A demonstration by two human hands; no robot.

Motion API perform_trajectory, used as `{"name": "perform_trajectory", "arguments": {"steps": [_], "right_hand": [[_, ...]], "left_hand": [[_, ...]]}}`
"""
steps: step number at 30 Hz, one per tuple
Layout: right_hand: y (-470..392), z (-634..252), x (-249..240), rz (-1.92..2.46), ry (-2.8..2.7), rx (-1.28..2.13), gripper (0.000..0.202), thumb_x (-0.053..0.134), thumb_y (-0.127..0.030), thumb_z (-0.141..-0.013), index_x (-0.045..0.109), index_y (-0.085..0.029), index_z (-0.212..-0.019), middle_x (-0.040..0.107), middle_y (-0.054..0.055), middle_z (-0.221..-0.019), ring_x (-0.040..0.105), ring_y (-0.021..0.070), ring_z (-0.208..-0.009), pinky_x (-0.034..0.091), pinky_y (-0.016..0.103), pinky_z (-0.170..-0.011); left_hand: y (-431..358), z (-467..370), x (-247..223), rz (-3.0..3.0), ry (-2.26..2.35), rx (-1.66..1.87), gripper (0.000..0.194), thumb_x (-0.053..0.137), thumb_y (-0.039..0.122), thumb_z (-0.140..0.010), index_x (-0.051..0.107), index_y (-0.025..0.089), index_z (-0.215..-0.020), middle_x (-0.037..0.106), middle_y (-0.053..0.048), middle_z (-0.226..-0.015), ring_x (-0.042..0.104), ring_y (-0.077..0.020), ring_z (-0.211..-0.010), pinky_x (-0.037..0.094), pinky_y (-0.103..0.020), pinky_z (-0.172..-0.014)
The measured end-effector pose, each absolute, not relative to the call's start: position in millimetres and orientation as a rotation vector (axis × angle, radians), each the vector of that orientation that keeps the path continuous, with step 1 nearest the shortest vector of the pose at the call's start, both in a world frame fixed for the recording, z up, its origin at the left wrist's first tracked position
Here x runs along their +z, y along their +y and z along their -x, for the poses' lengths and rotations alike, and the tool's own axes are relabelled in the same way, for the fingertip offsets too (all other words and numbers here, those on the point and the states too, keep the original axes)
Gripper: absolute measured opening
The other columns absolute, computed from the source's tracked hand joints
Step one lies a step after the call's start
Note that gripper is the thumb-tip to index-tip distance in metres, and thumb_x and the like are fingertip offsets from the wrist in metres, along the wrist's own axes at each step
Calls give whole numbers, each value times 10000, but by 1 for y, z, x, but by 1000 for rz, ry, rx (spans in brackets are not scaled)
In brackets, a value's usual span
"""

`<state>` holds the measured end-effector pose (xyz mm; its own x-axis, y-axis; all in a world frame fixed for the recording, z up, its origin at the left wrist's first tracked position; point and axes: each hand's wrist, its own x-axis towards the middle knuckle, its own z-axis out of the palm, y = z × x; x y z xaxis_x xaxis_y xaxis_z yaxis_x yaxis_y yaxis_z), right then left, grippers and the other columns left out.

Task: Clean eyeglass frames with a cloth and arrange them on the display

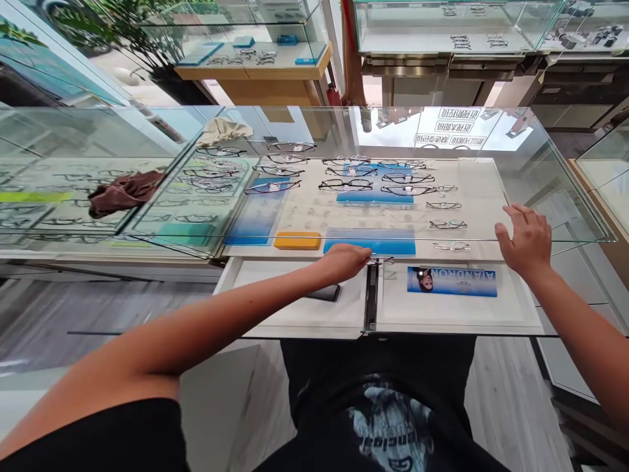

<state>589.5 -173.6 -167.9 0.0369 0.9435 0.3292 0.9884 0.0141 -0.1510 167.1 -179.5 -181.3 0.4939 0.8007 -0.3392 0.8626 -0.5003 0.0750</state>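
Viewer: a person in a black printed shirt stands at 6 o'clock, both bare arms reaching forward over a glass display case.
Left hand (346, 261): at centre, fingers curled down onto the near edge of the glass top, beside a small metal lock clip (381, 260). The grip looks closed on the edge, though the fingertips are hidden.
Right hand (525, 239): at 3 o'clock, palm down, fingers spread flat on the glass top (540, 164); a released grip, pressing not clasping.
Near shelf: below the hands a white tray (304, 314) carries a dark phone-like slab (324, 293) and a blue printed card (452, 281).
Glass top, handling: likely heavy, stiff, slippery and breakable; best held at its edges with flat palms, as judged from its look.
Inside the case: an orange spectacle case (297, 240) at 11 o'clock of the left hand, then rows of spectacles (344, 185) towards 12 o'clock.
Left worktop: a brown cloth (122, 192) lies at 9 o'clock on a neighbouring case.
Far: more glass cabinets (442, 26) at 12 o'clock.
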Motion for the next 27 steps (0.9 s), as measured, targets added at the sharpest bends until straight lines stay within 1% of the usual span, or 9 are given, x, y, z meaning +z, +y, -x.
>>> {"name": "perform_trajectory", "arguments": {"steps": [3,5,10,12,18,23,27], "right_hand": [[-172,-588,-167,2010,-1958,-195,620,397,-441,-1002,640,-112,-1468,615,255,-1564,555,457,-1377,479,608,-1069],[-172,-586,-165,2037,-1952,-196,643,379,-463,-1000,639,-106,-1467,618,250,-1563,552,450,-1384,463,588,-1076],[-171,-581,-163,2074,-1917,-180,682,349,-482,-978,647,-95,-1453,624,244,-1558,544,440,-1387,424,564,-1091],[-171,-581,-163,2066,-1911,-180,669,356,-472,-975,647,-92,-1442,623,254,-1550,542,446,-1379,417,573,-1086],[-170,-584,-167,2028,-1911,-198,615,383,-466,-966,652,-133,-1407,644,251,-1515,552,451,-1347,422,576,-1060],[-170,-586,-167,2006,-1919,-202,575,395,-457,-980,648,-161,-1402,643,245,-1508,550,452,-1337,425,578,-1056],[-169,-586,-168,2009,-1926,-219,589,393,-463,-980,653,-142,-1400,646,254,-1502,560,458,-1330,440,584,-1042]], "left_hand": [[-154,-162,-200,-2506,1519,-357,360,384,288,-1098,730,192,-1114,800,-144,-1091,740,-277,-970,424,-338,-728],[-140,-160,-206,-2511,1552,-346,381,379,307,-1101,738,180,-1125,794,-163,-1138,738,-286,-1004,446,-345,-771],[-120,-159,-217,-2519,1567,-348,389,392,267,-1065,752,135,-1133,788,-220,-1148,740,-327,-996,438,-361,-759],[-118,-159,-222,-2521,1561,-336,383,401,258,-1056,756,135,-1129,789,-222,-1148,742,-328,-997,435,-361,-756],[-122,-159,-235,-2507,1570,-282,385,422,342,-1077,759,161,-1119,795,-199,-1168,743,-330,-1029,438,-360,-752],[-123,-159,-243,-2495,1568,-276,383,417,363,-1087,748,170,-1089,797,-190,-1141,738,-321,-1034,431,-361,-755],[-128,-160,-239,-2477,1576,-247,383,420,387,-1082,716,172,-1194,793,-187,-1144,734,-328,-1019,423,-368,-749]]}}
